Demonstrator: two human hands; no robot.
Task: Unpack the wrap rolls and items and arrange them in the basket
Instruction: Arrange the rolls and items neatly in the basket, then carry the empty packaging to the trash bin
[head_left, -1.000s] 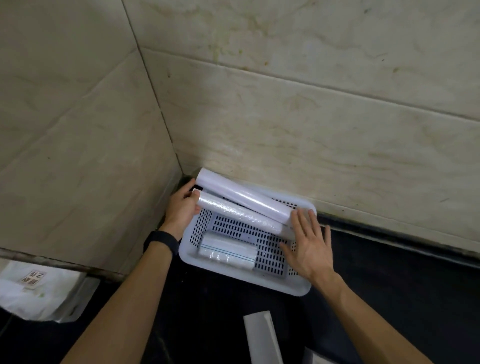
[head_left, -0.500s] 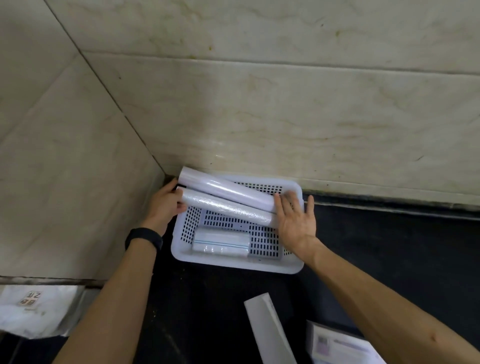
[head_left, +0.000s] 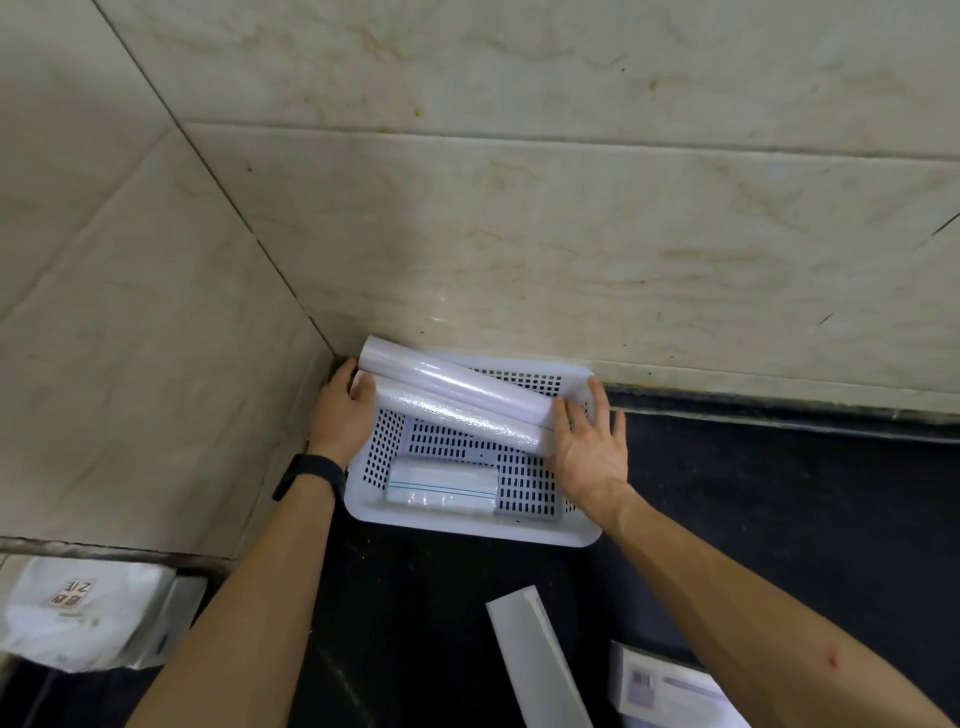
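Note:
A white perforated basket sits on the dark counter in the tiled corner. Two long wrap rolls lie slantwise across its back: a smooth pale one and a shiny clear one in front of it. A short white pack with blue lines lies flat on the basket floor near the front. My left hand cups the left ends of the rolls, thumb on the front roll. My right hand presses flat, fingers spread, against their right ends.
Tiled walls close off the back and left. A long white box and a labelled box lie on the counter near me. A white bag with printing sits at lower left. A black band is on my left wrist.
The view has shifted, so the basket now sits more central. Both hands stay at the ends of the two rolls; the rolls have barely moved.

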